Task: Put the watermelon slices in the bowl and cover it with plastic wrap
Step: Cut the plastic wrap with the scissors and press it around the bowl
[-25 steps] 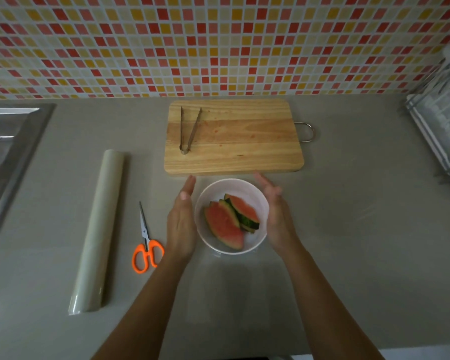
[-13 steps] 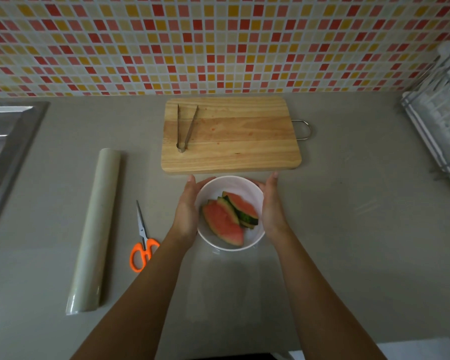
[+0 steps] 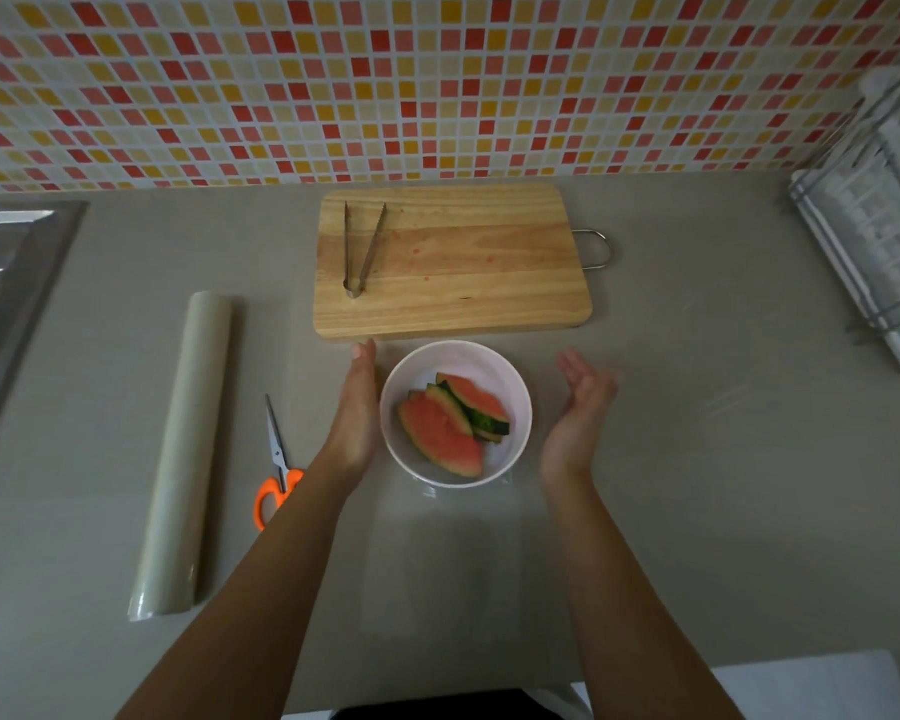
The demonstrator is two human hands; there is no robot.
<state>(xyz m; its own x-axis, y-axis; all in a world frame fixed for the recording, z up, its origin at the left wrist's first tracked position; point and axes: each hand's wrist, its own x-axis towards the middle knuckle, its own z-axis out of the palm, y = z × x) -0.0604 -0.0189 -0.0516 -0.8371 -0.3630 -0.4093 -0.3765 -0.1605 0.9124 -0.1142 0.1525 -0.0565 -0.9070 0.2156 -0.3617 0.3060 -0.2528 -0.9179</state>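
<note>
A white bowl [image 3: 510, 371] stands on the grey counter just in front of the cutting board. Inside it lie watermelon slices [image 3: 445, 428] with green rinds. Faint clear film shows below the bowl's near rim; whether it spans the top I cannot tell. My left hand [image 3: 357, 413] lies flat against the bowl's left side, fingers straight. My right hand [image 3: 578, 402] hovers a short way off the bowl's right side, palm turned inward, fingers relaxed and empty. The plastic wrap roll [image 3: 188, 449] lies lengthwise at the left.
Metal tongs [image 3: 359, 252] lie on the wooden cutting board [image 3: 468, 272] behind the bowl. Orange-handled scissors [image 3: 276, 470] lie between the roll and my left arm. A steel sink [image 3: 1, 304] sits at the far left, a dish rack [image 3: 874, 236] at the far right.
Half a second ago both hands cupped the bowl's sides. My right hand has since pulled away to the right; the left stays against the bowl.
</note>
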